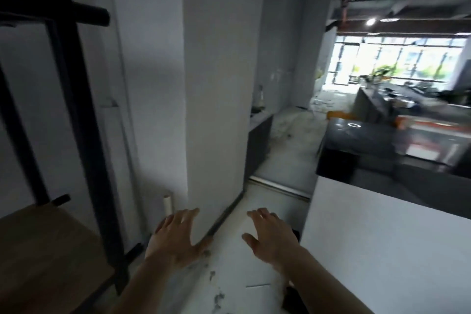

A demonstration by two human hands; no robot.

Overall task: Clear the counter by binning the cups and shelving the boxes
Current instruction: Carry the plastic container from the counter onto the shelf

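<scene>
Both grips are empty, fingers spread: the left hand (175, 234) and right hand (271, 233) hover palm-down at lower centre over the pale floor (229, 275). At lower left stands a black-framed wooden shelf (46, 250). The dark glossy desk (362, 140) sits at right; no cups or boxes are discernible through the blur.
</scene>
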